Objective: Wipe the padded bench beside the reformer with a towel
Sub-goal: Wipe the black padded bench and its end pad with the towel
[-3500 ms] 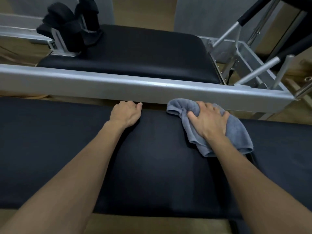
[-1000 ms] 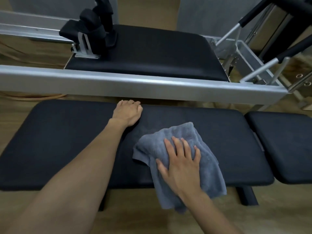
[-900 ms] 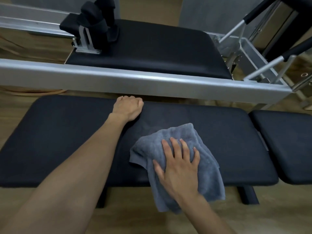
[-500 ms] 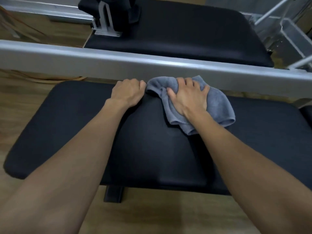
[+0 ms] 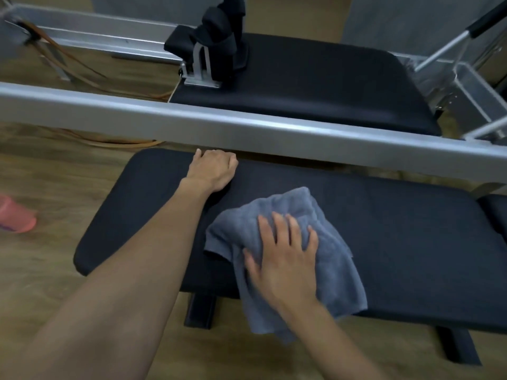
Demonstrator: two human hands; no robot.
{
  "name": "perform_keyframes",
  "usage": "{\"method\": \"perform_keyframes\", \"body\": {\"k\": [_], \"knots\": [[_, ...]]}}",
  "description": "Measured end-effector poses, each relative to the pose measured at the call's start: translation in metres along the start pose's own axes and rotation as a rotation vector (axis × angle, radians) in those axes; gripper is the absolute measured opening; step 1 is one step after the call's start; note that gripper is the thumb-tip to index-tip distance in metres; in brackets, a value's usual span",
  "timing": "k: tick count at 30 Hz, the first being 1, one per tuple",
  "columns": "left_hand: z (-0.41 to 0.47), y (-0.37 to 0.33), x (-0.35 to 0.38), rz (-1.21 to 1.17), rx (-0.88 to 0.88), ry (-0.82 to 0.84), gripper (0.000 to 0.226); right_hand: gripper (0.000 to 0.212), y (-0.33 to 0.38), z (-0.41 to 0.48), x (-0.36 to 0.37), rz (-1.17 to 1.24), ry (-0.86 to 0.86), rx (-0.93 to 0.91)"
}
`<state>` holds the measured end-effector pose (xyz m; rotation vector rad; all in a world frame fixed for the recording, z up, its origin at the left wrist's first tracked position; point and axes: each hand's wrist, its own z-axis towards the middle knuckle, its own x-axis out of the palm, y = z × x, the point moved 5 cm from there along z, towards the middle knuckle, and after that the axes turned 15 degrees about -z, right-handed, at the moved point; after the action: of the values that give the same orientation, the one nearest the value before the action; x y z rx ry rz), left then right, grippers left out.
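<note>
A black padded bench [image 5: 397,229] fills the middle of the frame, its worktop a smooth, matte, leather-like skin over rounded corners, standing on dark square legs above a wood-grain floor [image 5: 49,270]. At lower centre the right hand [image 5: 285,261] lies palm-down on a grey-blue towel [image 5: 337,267], fingers [image 5: 277,229] spread flat and pressing the cloth against the padding rather than pinching it. The towel is soft, napped terry, crumpled into loose folds; most of it sits on the near half of the worktop, while its lower edge droops over the front rim toward the floor. The hand's outline is slightly blurred.

Above and to the left, the left hand [image 5: 214,168] rests on the far edge of the same worktop, just below the rail, knuckles up and fingers curled over the rim and drawn together; what the tips touch cannot be seen.

Across the upper half runs the reformer [image 5: 247,127], its long brushed-aluminium rail a square, dully gleaming bar. Behind it lies a black upholstered carriage pad [image 5: 329,86] with a padded shoulder rest [image 5: 216,48] on a metal bracket. Orange-brown cords [image 5: 82,67] trail over the floor at upper left, and a blurred pink object [image 5: 16,218] sits at the left edge.
</note>
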<state>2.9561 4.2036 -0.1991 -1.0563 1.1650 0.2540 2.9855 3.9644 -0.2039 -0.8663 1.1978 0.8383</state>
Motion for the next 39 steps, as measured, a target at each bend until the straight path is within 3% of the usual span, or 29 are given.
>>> {"method": "perform_keyframes", "body": {"k": [5, 14, 17, 23, 33, 39], "knots": [[0.011, 0.03, -0.01, -0.017, 0.003, -0.069, 0.05, 0.06, 0.028, 0.003, 0.001, -0.017, -0.007, -0.095], [0.031, 0.093, -0.031, 0.025, -0.076, -0.086, 0.043, 0.06, 0.044, 0.184, 0.034, -0.053, 0.049, -0.041], [0.013, 0.107, -0.053, 0.042, -0.102, -0.12, 0.043, 0.059, 0.047, 0.208, 0.035, -0.069, 0.092, -0.028], [-0.024, 0.127, -0.078, -0.125, -0.155, -0.064, 0.044, 0.064, 0.065, 0.147, 0.018, -0.061, 0.035, -0.041], [-0.046, 0.137, -0.082, -0.25, -0.177, -0.118, 0.044, 0.063, 0.123, 0.008, -0.014, -0.003, -0.011, -0.177], [-0.042, 0.161, -0.088, -0.46, -0.196, -0.217, 0.042, 0.062, 0.144, 0.033, -0.011, -0.033, -0.012, -0.25]]}}
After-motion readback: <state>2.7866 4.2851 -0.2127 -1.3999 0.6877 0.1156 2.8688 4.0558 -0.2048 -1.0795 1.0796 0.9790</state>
